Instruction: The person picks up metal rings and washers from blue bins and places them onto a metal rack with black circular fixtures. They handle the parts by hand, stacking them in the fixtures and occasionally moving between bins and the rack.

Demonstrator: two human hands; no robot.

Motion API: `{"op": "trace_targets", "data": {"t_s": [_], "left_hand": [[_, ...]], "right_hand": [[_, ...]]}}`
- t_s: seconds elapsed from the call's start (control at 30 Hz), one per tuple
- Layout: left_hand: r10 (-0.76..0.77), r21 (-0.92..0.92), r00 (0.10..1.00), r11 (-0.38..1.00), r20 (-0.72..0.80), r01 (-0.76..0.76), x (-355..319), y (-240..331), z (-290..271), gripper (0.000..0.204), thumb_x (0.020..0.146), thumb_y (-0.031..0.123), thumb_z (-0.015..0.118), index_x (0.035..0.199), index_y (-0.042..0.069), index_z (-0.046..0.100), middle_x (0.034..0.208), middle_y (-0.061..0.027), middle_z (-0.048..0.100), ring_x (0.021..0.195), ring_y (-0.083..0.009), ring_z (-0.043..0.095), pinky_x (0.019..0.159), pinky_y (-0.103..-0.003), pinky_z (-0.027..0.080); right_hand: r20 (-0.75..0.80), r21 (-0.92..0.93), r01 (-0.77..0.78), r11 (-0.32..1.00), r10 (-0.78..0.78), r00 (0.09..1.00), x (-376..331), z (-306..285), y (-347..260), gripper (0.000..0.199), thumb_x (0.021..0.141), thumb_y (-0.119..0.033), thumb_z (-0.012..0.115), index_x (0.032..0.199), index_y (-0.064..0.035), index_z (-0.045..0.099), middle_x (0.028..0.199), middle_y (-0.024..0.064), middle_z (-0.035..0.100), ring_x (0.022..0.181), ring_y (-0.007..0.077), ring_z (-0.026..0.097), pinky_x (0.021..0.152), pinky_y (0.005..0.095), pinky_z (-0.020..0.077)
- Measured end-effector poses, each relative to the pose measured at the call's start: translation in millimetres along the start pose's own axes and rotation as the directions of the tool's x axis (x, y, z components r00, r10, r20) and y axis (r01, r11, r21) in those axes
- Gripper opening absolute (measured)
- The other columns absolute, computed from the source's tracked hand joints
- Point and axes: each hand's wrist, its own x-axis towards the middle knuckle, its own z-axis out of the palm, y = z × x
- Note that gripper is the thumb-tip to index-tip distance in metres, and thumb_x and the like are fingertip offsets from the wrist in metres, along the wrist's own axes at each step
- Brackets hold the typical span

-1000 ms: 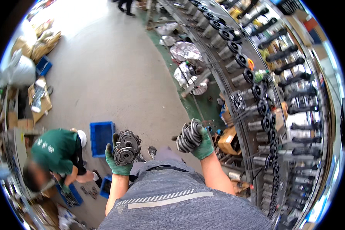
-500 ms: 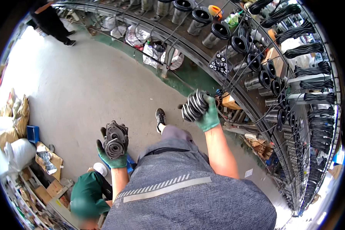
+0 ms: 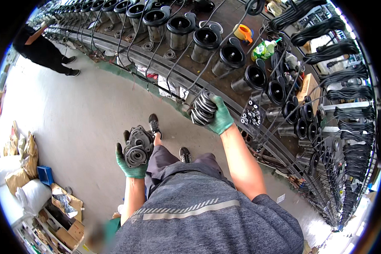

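The long curved assembly bench [image 3: 165, 70] sweeps across the top, dark-surfaced and lined with a row of black cylindrical metal housings [image 3: 205, 40], each open at the top, with black cables looping over them. Off to the right, bundles of coiled black cable [image 3: 347, 110] hang in tiers on a rack. Below the bench lies the pale grey concrete floor [image 3: 72, 122], and a person in black clothing [image 3: 42, 48] stands on it at upper left, beside the bench.

Down the left edge sit white sacks [image 3: 12, 182] and open cardboard boxes [image 3: 65, 211], with a small blue plastic crate [image 3: 44, 174] between them.

The wearer, in a grey shirt, has both arms out. The right hand [image 3: 220, 118], in a green glove, is raised to the bench edge and is wrapped tight around a stack of grey ribbed metal discs [image 3: 203, 108], fingers closed over the far side; the stack sits just at the near rim of the bench. The left hand [image 3: 131, 163], also green-gloved, is lower and well apart from the bench, over the floor, clamped from beneath on a cluster of grey cast-metal flanged parts [image 3: 137, 146] with round ringed faces showing.

On the bench beyond the right hand: a green plastic bottle [image 3: 264, 50] lying down, and an orange roll of tape [image 3: 242, 33].
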Motion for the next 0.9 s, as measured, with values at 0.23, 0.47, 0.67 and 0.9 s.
{"op": "trace_targets", "data": {"t_s": [0.23,0.47,0.67,0.9], "left_hand": [[-0.210,0.162,0.978,0.965,0.012,0.206,144.9,53.1,65.3,0.065,0.095,0.059,0.048,0.152,0.027,0.046,0.162,-0.0170,0.033,0.144,-0.0500,0.034,0.104,-0.073,0.041],[-0.357,0.283,0.934,0.894,-0.019,0.348,247.0,90.9,120.0,0.066,0.096,0.059,0.045,0.153,0.025,0.045,0.163,-0.0179,0.032,0.144,-0.0512,0.034,0.103,-0.071,0.044],[-0.451,0.248,0.892,0.861,-0.033,0.445,301.4,93.2,134.5,0.066,0.096,0.057,0.047,0.152,0.023,0.047,0.163,-0.0179,0.032,0.146,-0.0487,0.032,0.116,-0.069,0.030],[-0.520,0.207,0.848,0.822,-0.107,0.530,324.0,78.3,135.4,0.069,0.096,0.062,0.045,0.156,0.027,0.042,0.166,-0.0165,0.026,0.145,-0.0567,0.028,0.106,-0.076,0.035]], "right_hand": [[-0.334,0.087,-0.118,0.989,0.140,0.932,138.2,-68.2,7.1,0.043,0.099,-0.046,0.061,0.069,-0.0180,0.047,0.059,-0.0042,0.043,0.047,0.0121,0.042,0.051,0.0314,0.0475],[-0.746,0.076,-0.216,0.973,0.199,0.636,206.6,-114.8,0.8,0.028,0.096,-0.042,0.067,0.091,-0.0145,0.066,0.081,0.0023,0.069,0.066,0.0199,0.069,0.061,0.0429,0.0618],[-0.839,0.079,-0.333,0.939,0.243,0.487,229.1,-117.7,-16.9,0.024,0.094,-0.038,0.073,0.093,-0.0140,0.067,0.081,0.0020,0.070,0.066,0.0202,0.069,0.059,0.0430,0.0614],[-0.725,0.200,-0.212,0.956,0.290,0.625,174.1,-103.3,2.4,0.030,0.097,-0.040,0.067,0.085,-0.0123,0.065,0.072,0.0002,0.062,0.056,0.0183,0.060,0.054,0.0354,0.0557]]}}
